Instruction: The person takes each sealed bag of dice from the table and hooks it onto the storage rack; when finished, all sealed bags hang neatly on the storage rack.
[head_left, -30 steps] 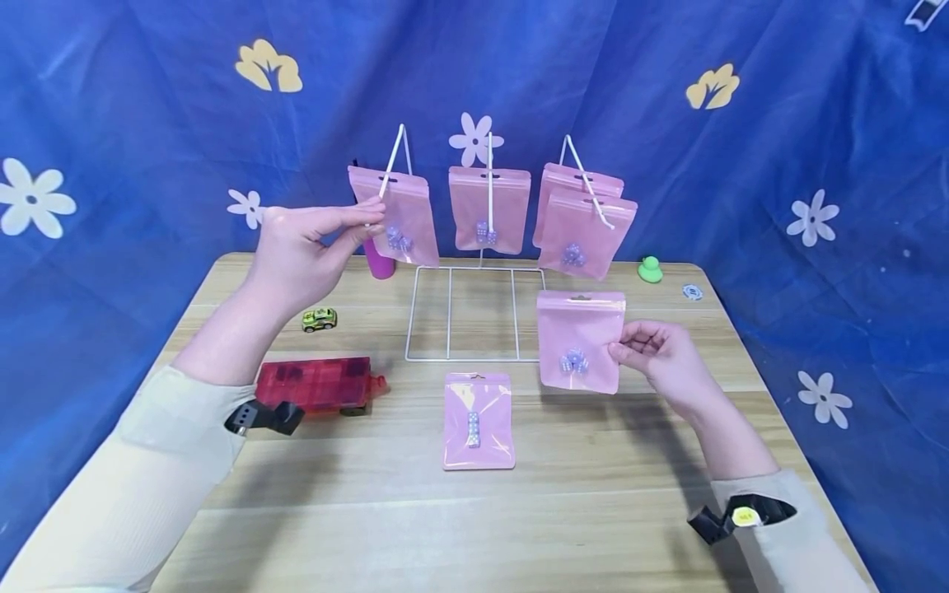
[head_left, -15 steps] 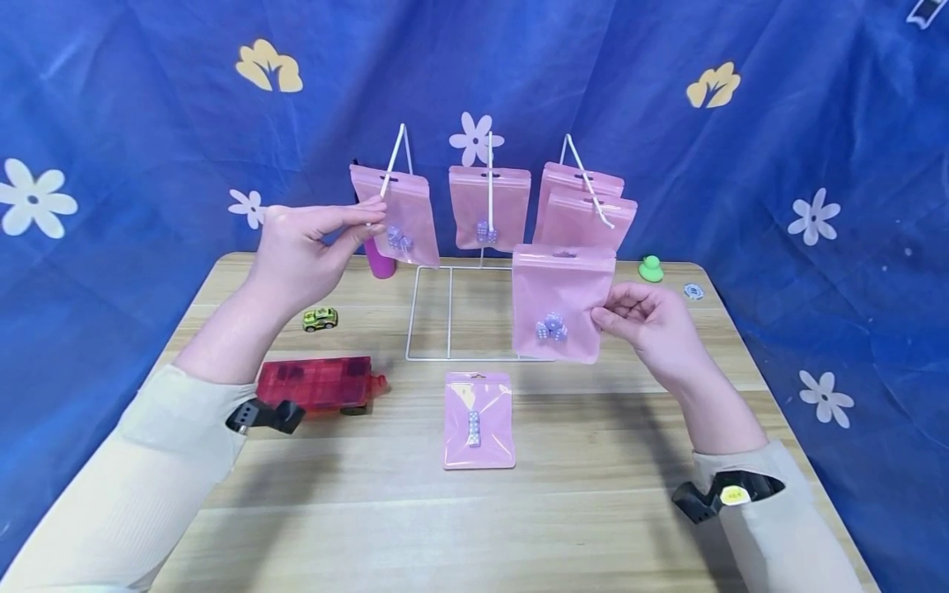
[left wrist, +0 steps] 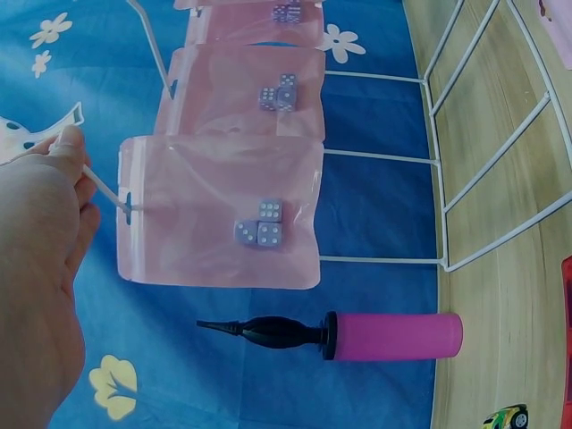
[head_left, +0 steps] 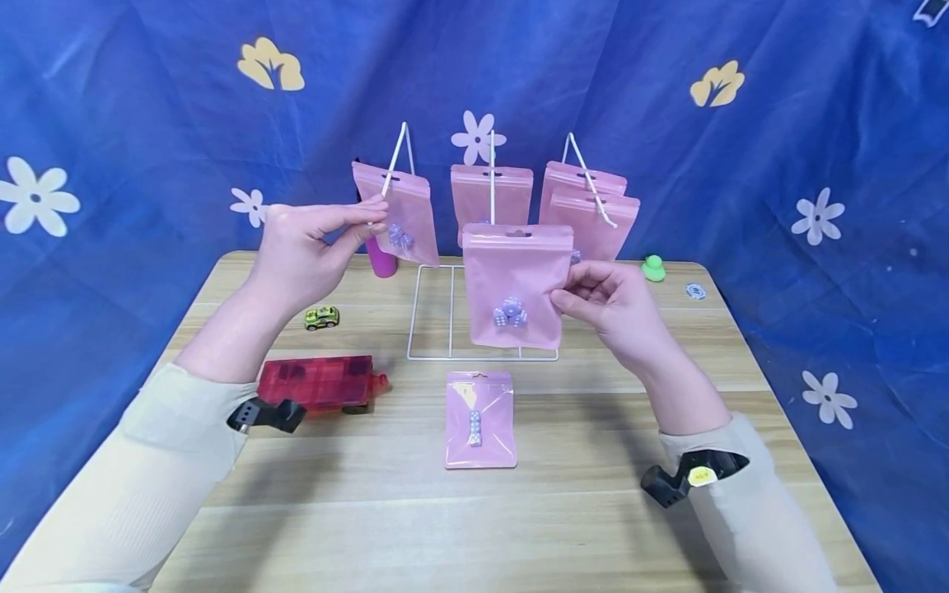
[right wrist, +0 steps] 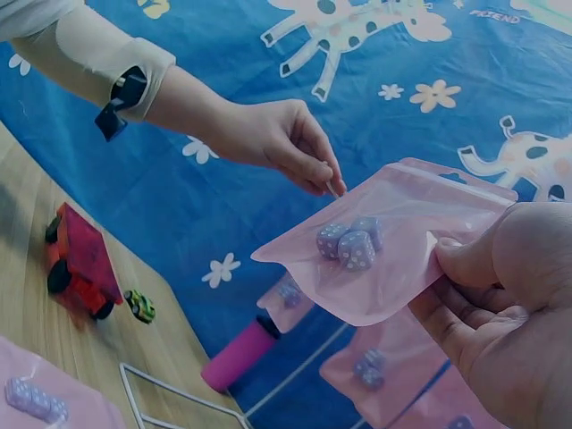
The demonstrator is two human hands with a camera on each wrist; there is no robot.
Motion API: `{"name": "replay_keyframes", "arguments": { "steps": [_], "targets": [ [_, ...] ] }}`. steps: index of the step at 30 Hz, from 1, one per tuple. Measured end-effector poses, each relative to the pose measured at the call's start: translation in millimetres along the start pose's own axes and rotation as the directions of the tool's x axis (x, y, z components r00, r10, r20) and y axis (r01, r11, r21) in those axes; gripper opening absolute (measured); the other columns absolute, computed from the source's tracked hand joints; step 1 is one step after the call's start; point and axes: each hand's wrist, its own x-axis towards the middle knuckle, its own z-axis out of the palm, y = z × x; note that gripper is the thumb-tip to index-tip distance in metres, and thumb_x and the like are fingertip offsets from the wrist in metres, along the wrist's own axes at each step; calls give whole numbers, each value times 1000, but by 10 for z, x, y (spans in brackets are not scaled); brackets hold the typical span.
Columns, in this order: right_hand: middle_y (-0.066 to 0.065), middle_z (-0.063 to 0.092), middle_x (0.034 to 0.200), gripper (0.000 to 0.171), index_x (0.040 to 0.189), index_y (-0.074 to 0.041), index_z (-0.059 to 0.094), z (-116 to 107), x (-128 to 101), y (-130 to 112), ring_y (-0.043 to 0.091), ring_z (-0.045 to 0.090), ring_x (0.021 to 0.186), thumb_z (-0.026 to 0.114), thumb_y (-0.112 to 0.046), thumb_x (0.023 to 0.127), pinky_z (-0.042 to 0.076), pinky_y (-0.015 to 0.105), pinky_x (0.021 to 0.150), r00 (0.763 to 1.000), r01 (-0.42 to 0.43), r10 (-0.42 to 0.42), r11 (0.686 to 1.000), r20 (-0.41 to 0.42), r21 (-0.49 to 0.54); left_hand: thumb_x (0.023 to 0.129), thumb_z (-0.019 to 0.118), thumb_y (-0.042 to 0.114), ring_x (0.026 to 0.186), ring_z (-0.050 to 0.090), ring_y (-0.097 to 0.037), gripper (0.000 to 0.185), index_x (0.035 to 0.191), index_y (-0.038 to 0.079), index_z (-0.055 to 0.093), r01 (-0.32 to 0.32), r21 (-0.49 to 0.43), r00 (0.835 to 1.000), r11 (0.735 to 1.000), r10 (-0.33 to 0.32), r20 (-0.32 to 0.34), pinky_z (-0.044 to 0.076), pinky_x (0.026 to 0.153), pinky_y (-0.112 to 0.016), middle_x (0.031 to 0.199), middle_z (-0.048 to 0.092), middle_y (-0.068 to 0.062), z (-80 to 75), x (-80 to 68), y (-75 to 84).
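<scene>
My right hand (head_left: 604, 305) pinches the right edge of a pink pouch (head_left: 516, 284) with small dice inside, held in the air in front of the white wire rack (head_left: 482, 313); the same pouch (right wrist: 384, 241) fills the right wrist view. My left hand (head_left: 315, 247) pinches the tip of the rack's left white peg (head_left: 391, 169), on which a pink dice pouch (left wrist: 223, 210) hangs. More pink pouches hang on the middle peg (head_left: 511, 185) and the right peg (head_left: 596, 214). Another pouch (head_left: 479, 418) lies flat on the table.
A wooden table (head_left: 519, 511) stands before a blue flowered cloth. A red toy truck (head_left: 319, 383) and a small green car (head_left: 321, 317) lie at the left. A magenta pump (left wrist: 357, 335) lies behind the rack. A green duck (head_left: 652, 268) and a small token (head_left: 694, 290) sit at the far right.
My right hand has carried its pouch up and to the left, from low on the right to in front of the rack's middle. My left hand has stayed on the left peg.
</scene>
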Motion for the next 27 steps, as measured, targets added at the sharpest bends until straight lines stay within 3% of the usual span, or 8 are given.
{"name": "replay_keyframes", "arguments": {
  "steps": [9,16,21,27],
  "targets": [
    [18,75,93,10,104,15,71,154,131,62,16,70,78,72,13,94,59,25,73,1000,-5,5,1000,18,14,87,84,-6,107,75,-27,23,108,-1,83,6,11,1000,1000,-6,14,51,97,-17,108,79,-13,-18,-8,-14],
    [11,75,90,11,104,19,69,192,214,153,16,70,79,69,14,95,60,26,75,1000,-19,18,999,13,34,87,84,-4,108,75,-27,22,109,0,83,5,10,1000,1000,-6,13,51,98,-17,108,79,-12,-23,3,-2],
    [12,74,91,11,106,18,69,210,263,203,16,70,80,69,12,96,61,27,77,999,-40,39,999,12,35,85,86,-6,104,77,-28,22,105,2,84,20,-26,999,999,-20,-26,51,96,-16,105,80,-10,-14,3,22],
    [15,74,94,11,107,16,69,209,349,268,17,71,82,69,11,97,62,30,79,998,-57,57,998,10,30,87,85,-5,105,76,-25,21,107,2,84,11,1,1000,1000,-11,-5,51,96,-15,107,80,-10,-9,10,14]
  ]
}}
